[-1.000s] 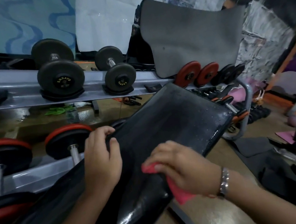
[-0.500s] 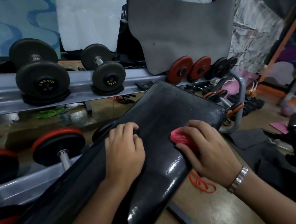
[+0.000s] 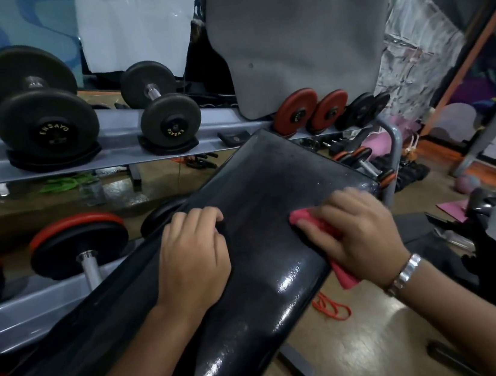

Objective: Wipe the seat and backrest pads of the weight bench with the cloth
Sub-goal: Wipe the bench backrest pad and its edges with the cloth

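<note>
The black glossy bench pad point(image 3: 264, 179) runs diagonally from the lower left to the upper right of the head view. My left hand point(image 3: 194, 258) rests on the pad's left edge, fingers curled over that edge. My right hand point(image 3: 356, 233) presses a red cloth point(image 3: 342, 276) against the pad's right edge, near its far end. Most of the cloth is hidden under my fingers; a tail hangs down below my palm. A metal watch is on my right wrist.
A grey dumbbell rack point(image 3: 113, 136) with black dumbbells point(image 3: 45, 119) and red plates point(image 3: 295, 112) stands close behind the bench. A grey mat point(image 3: 299, 39) leans on the wall. An orange band point(image 3: 331, 306) lies on the floor under the pad's right side. Clutter fills the right.
My right hand with the cloth has moved up along the pad's right edge toward its far end. My left hand has also slid farther up the left edge.
</note>
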A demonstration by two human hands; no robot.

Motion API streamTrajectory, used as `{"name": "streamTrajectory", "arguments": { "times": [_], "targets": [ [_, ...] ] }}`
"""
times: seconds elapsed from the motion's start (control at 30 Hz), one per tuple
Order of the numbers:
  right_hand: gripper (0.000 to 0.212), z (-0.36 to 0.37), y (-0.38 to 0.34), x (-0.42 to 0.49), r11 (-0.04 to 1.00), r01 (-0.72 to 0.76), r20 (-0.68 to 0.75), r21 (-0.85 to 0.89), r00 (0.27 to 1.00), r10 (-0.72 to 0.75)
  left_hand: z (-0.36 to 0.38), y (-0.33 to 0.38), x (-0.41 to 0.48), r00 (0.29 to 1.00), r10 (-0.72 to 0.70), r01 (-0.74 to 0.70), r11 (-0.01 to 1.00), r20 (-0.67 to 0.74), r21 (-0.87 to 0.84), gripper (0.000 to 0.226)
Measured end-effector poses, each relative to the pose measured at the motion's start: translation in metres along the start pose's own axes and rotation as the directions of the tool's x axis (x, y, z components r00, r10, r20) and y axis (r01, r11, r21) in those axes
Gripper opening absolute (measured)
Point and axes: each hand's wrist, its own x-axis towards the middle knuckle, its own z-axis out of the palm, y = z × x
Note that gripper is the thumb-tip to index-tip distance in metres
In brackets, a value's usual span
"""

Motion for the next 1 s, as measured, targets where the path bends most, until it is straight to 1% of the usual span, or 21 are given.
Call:
{"name": "streamTrajectory", "arguments": {
  "times": [0.1,0.17,0.23,0.3,0.33,0.37,0.4,0.47,0.53,0.57,0.6,0.67,0.7,0.73,0.77,0.83,0.87,0.9,0.93,1.0],
  "targets": [
    [0.033,0.004,0.021,0.025,0.979,-0.182,-0.075,-0.095,0.982,0.176,0.002,0.001,-0.002,1.0,0.01,-0.01,1.0,-0.002,0.002,0.023],
    [0.035,0.012,0.017,0.031,0.965,-0.243,-0.1,-0.098,0.967,0.233,0.002,0.0,-0.002,1.0,0.01,-0.01,1.0,0.0,0.002,0.024],
    [0.031,0.014,0.005,0.022,0.982,-0.183,-0.055,-0.035,0.982,0.181,0.002,0.0,-0.002,1.0,0.005,-0.005,1.0,0.001,0.0,0.025],
    [0.026,0.009,-0.001,0.009,0.997,-0.069,-0.004,0.036,0.998,0.069,0.002,0.0,-0.002,1.0,0.009,-0.009,1.0,-0.004,-0.002,0.026],
    [0.025,0.006,0.002,0.006,0.999,-0.034,0.009,0.039,0.999,0.034,0.002,0.0,-0.002,1.0,0.013,-0.013,1.0,-0.009,-0.002,0.026],
    [0.025,0.003,0.009,0.007,0.999,-0.031,0.009,0.013,0.999,0.031,0.002,-0.001,-0.003,1.0,0.017,-0.017,1.0,-0.013,-0.001,0.026],
    [0.026,0.002,0.018,0.012,0.998,-0.063,-0.003,-0.027,0.998,0.063,0.002,-0.001,-0.003,1.0,0.02,-0.02,1.0,-0.015,-0.001,0.026],
    [0.033,0.001,0.033,0.027,0.976,-0.191,-0.055,-0.106,0.981,0.186,0.002,-0.001,-0.003,1.0,0.026,-0.026,1.0,-0.01,0.008,0.026],
    [0.036,0.006,0.031,0.03,0.953,-0.274,-0.097,-0.13,0.96,0.263,0.003,-0.002,-0.003,1.0,0.027,-0.026,1.0,-0.005,0.013,0.026],
    [0.034,0.007,0.026,0.027,0.957,-0.268,-0.096,-0.111,0.961,0.258,0.003,-0.002,-0.003,1.0,0.025,-0.025,1.0,-0.004,0.014,0.026],
    [0.03,0.007,0.019,0.021,0.971,-0.225,-0.078,-0.073,0.972,0.22,0.003,-0.001,-0.003,1.0,0.024,-0.024,1.0,-0.004,0.014,0.026],
    [0.023,0.004,0.012,0.007,0.996,-0.091,-0.027,0.01,0.995,0.092,0.003,-0.002,-0.003,1.0,0.025,-0.025,1.0,-0.004,0.014,0.026],
    [0.023,0.001,0.015,0.003,0.998,-0.052,-0.004,0.019,0.999,0.052,0.003,-0.002,-0.004,1.0,0.024,-0.024,1.0,-0.003,0.014,0.026],
    [0.026,-0.002,0.024,0.004,0.999,-0.053,0.009,-0.003,0.999,0.053,0.003,-0.002,-0.004,1.0,0.022,-0.022,1.0,0.0,0.014,0.025],
    [0.03,-0.004,0.033,0.009,0.994,-0.102,0.005,-0.039,0.995,0.103,0.004,-0.002,-0.004,1.0,0.02,-0.02,1.0,0.001,0.014,0.025],
    [0.037,-0.006,0.053,0.024,0.957,-0.272,-0.041,-0.1,0.962,0.27,0.004,-0.003,-0.003,1.0,0.022,-0.022,1.0,0.001,0.018,0.025],
    [0.039,-0.006,0.058,0.03,0.936,-0.334,-0.062,-0.106,0.942,0.329,0.005,-0.003,-0.003,1.0,0.023,-0.023,1.0,0.002,0.02,0.025],
    [0.039,-0.003,0.058,0.031,0.928,-0.36,-0.07,-0.095,0.933,0.354,0.005,-0.003,-0.003,1.0,0.022,-0.022,1.0,0.002,0.021,0.025],
    [0.038,-0.002,0.055,0.03,0.931,-0.356,-0.063,-0.074,0.934,0.352,0.005,-0.003,-0.003,1.0,0.021,-0.021,1.0,0.002,0.021,0.025],
    [0.031,-0.003,0.044,0.02,0.959,-0.282,-0.016,-0.01,0.959,0.282,0.005,-0.003,-0.004,1.0,0.019,-0.019,1.0,0.002,0.022,0.025]
  ]
}}
